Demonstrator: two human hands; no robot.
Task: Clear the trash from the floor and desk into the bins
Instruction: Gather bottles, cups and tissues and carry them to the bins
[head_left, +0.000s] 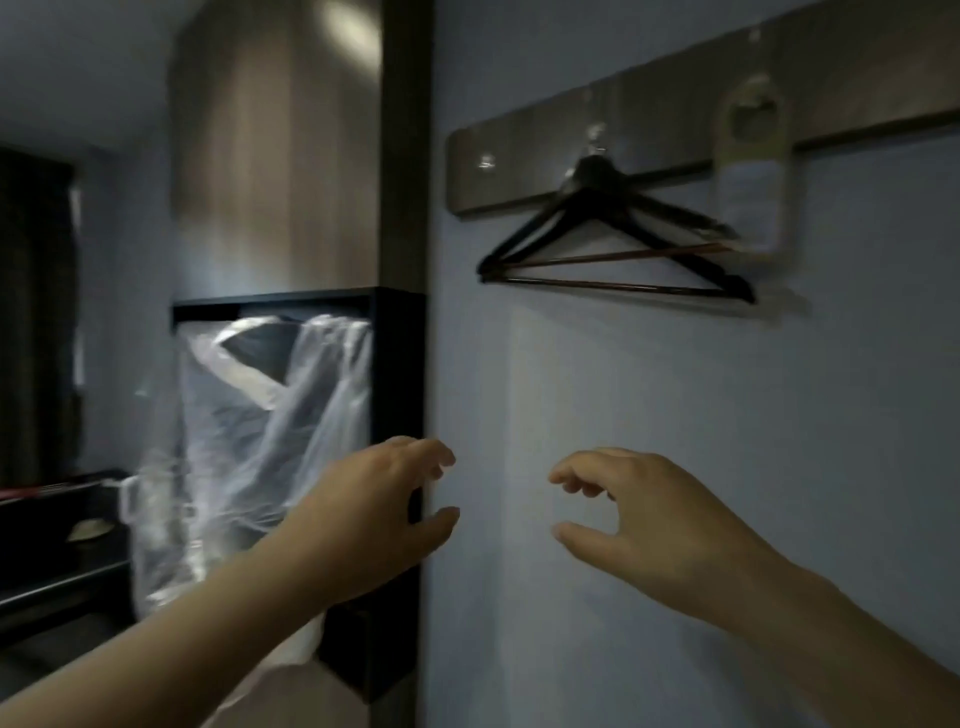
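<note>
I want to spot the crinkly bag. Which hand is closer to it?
The left hand: it reaches right beside the clear plastic bag, while the right hand hovers before the blue wall.

wall: blue-grey wall (675, 415) is filling the whole right side, looking pretty dim
rail: wooden hook rail (519, 166) is sitting up high, black hangers (613, 244) and a pale card (753, 171) dangling off it
left: wood panel (275, 156) is catching some glare, dark curtain (31, 312) hanging beyond

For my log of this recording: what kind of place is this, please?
Probably a hotel room: dark hangers on a wall hook rail, with a door-knob card hung beside them.
</note>
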